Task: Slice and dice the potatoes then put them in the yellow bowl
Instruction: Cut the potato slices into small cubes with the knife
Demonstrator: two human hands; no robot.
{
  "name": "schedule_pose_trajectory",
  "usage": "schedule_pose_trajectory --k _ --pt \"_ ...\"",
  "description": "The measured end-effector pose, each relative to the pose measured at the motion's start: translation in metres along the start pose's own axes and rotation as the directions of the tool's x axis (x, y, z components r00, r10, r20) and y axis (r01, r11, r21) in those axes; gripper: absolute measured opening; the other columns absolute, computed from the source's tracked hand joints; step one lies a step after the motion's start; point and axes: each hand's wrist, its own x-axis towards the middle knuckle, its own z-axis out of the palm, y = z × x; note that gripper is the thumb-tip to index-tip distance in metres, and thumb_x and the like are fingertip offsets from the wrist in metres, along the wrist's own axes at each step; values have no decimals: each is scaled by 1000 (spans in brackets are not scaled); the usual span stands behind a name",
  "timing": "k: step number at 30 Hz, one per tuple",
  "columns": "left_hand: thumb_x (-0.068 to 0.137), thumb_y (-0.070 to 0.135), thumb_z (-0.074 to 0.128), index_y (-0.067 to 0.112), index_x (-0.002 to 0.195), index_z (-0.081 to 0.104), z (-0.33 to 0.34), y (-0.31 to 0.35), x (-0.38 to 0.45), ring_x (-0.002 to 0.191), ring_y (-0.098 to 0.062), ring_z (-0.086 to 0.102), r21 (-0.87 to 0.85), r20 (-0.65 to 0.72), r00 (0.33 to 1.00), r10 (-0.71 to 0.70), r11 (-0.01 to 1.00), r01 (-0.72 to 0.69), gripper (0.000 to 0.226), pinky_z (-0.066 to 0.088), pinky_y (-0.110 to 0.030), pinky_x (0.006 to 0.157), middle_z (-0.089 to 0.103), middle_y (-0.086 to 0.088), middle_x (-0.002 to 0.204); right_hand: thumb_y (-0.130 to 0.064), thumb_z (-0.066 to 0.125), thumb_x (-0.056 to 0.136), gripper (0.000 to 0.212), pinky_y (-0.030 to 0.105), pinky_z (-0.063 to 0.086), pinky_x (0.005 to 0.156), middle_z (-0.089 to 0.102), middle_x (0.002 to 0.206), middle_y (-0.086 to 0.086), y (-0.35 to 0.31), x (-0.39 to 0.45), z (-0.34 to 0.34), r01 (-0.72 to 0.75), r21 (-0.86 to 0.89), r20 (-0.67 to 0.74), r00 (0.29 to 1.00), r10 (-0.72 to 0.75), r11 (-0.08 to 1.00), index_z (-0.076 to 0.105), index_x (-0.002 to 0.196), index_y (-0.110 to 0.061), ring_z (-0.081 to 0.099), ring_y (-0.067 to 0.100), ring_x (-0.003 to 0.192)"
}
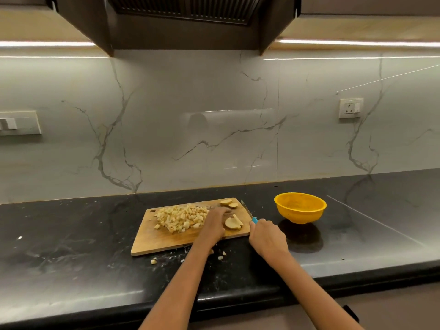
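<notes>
Black surface (71, 234) carries board (152, 241) with diced potato (182, 216) and slices (232, 222). Left hand (213, 225) lies flat between them; right hand (266, 236) grips knife (247, 211). Bowl (300, 208) stands right; scraps (153, 261) lie off-board.

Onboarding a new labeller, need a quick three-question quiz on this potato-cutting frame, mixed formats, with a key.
1. True or false: the yellow bowl already holds diced potato.
2. Which hand grips the knife? A) left hand B) right hand C) neither
3. Fill in: the pile of diced potato lies on the ______.

Key
1. False: no potato shows inside the bowl; it stands on the countertop to the right of the wooden cutting board.
2. B: the right hand is wrapped round the blue handle, while the left hand rests on the board by the uncut potato slices.
3. Wooden cutting board.
</notes>
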Motion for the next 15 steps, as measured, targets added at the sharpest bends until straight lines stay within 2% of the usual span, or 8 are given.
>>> schedule_pose_trajectory --k 3,6,12,15 --pt "79 -16 52 19 135 47 0 2 11 133 -17 36 37 200 977 71 996 -80 66 34 -30 109 41 -3 145 -38 33 102 42 24 41 68 64 111 6 2 5 -1 -5 10 37 999 4 1000 57 119 -7 64 19 99" --pt "82 -16 47 21 135 49 -1 1 19 135 -19 34 64 308 949 60 994 -84 64 34 -30 109 37 -4 148 -38 32 102 43 25 41 68 63 110 6 5 6 0 1 39 49 999 -3 999 58 118 -8 63 19 98" --pt "88 7 60 16 137 46 -5 4 21 133 -21 39 157 349 936 37 983 -97 51 32 -32 111 42 -6 145 -41 33 101 43 23 43 64 64 105 4 8 11 0 -24 68 89 996 17 997 58 118 -10 61 13 86" --pt "89 24 60 6 125 57 -2 10 15 116 -26 53 253 299 954 -14 965 -66 40 41 -31 95 58 -14 126 -42 33 101 45 25 49 67 64 105 4 8 8 -2 -30 73 110 994 21 997 58 119 -9 62 14 87"
